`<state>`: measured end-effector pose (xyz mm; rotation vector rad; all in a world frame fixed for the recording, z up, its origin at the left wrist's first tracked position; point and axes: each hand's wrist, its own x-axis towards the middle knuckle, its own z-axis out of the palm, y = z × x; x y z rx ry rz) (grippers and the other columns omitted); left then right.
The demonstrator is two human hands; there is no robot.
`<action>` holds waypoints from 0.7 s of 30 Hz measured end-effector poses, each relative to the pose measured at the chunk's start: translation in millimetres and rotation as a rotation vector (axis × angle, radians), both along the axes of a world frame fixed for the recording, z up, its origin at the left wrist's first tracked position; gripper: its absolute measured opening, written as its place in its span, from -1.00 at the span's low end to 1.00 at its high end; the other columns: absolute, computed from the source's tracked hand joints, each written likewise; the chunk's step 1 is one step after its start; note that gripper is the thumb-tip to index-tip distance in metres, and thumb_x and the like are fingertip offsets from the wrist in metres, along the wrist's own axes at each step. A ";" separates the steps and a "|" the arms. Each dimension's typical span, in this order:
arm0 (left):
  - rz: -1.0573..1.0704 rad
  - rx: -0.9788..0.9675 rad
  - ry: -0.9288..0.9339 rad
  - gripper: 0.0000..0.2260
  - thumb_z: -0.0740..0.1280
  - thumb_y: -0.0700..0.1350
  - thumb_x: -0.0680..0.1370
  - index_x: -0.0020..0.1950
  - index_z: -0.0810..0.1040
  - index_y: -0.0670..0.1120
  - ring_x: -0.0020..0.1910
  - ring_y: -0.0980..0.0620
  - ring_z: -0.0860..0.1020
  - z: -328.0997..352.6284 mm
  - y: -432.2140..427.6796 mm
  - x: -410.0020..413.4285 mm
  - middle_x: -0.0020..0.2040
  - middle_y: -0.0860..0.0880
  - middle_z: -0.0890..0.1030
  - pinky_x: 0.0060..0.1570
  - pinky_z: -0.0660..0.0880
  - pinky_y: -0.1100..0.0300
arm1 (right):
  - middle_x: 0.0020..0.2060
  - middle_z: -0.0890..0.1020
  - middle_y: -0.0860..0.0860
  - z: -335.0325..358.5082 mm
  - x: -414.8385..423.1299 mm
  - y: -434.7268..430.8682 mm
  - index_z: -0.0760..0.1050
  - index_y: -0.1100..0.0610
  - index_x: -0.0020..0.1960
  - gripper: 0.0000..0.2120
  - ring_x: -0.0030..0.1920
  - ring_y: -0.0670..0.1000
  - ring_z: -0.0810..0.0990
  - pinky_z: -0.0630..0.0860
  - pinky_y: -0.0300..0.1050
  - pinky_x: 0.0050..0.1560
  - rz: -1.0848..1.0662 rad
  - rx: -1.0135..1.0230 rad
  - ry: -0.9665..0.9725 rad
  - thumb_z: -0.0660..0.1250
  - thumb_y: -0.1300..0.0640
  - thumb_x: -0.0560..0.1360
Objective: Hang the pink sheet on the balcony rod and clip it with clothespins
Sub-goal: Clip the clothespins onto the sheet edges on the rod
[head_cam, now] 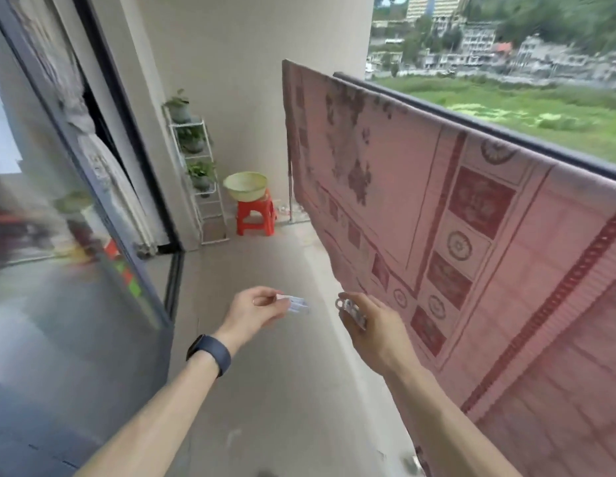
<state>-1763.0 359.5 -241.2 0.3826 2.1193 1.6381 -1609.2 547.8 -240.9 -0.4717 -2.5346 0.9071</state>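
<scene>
Motion-blurred pale plastic clothespin [297, 303] pinched in left hand [256, 309]; metallic clip [351, 309] gripped by right hand [375, 333]. Patterned pink woven sheet [471, 215] draped over dark railing rod [506, 132].

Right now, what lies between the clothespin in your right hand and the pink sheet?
Nothing; head view shows only bare floor behind that gap between clothespin and sheet.

Rod and floor carry everything here.
Your balcony rod [506, 132] bears the draped pink sheet [471, 235], hanging just right of your grip; far ahead of your hands, the floor [265, 373] holds a red stool [255, 215] and plant rack [203, 187].
</scene>
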 end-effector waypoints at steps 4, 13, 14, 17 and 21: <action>0.082 0.066 0.084 -0.94 0.50 -0.20 0.47 -0.17 0.67 -0.06 -0.25 0.22 0.60 18.7 5.9 -85.5 -0.27 0.11 0.70 -0.01 0.51 0.19 | 0.07 0.61 -0.19 22.2 -102.0 10.9 0.54 -0.14 0.25 -0.76 -0.06 -0.14 0.57 0.46 -0.20 -0.10 0.046 0.107 0.047 0.31 -0.02 0.59; 0.080 -0.230 0.445 -0.86 0.22 -0.05 0.64 0.05 0.44 -0.12 -0.23 0.06 0.50 88.6 17.5 -297.2 -0.19 0.02 0.55 -0.27 0.36 0.39 | -0.15 0.51 0.06 75.3 -324.7 47.2 0.54 0.13 0.05 -0.87 -0.12 0.15 0.46 0.34 -0.07 -0.10 -0.002 0.370 0.174 0.30 0.26 0.52; 0.065 -0.317 0.525 -0.88 0.21 -0.03 0.64 0.05 0.43 -0.06 -0.24 0.05 0.53 97.2 18.7 -319.1 -0.21 0.03 0.58 -0.26 0.41 0.34 | -0.15 0.51 0.05 81.3 -343.2 51.3 0.53 0.12 0.04 -0.88 -0.13 0.14 0.44 0.39 -0.04 -0.12 0.002 0.391 0.180 0.25 0.21 0.54; 0.036 -0.434 0.694 -0.93 0.26 -0.01 0.60 0.04 0.44 0.03 -0.17 -0.01 0.56 113.8 24.5 -377.5 -0.20 0.07 0.62 -0.20 0.42 0.14 | -0.13 0.54 0.01 91.6 -397.2 65.0 0.52 0.05 0.08 -0.79 -0.13 0.14 0.46 0.46 0.01 -0.16 -0.007 0.443 0.170 0.15 0.06 0.56; 0.062 -0.383 0.742 -0.89 0.33 0.00 0.57 0.06 0.55 0.01 -0.04 0.05 0.55 122.6 41.9 -452.8 -0.04 0.07 0.61 -0.07 0.42 0.18 | -0.10 0.58 0.05 98.5 -471.4 88.8 0.55 0.06 0.14 -0.82 -0.11 0.19 0.50 0.45 0.00 -0.17 0.030 0.454 0.198 0.29 0.15 0.56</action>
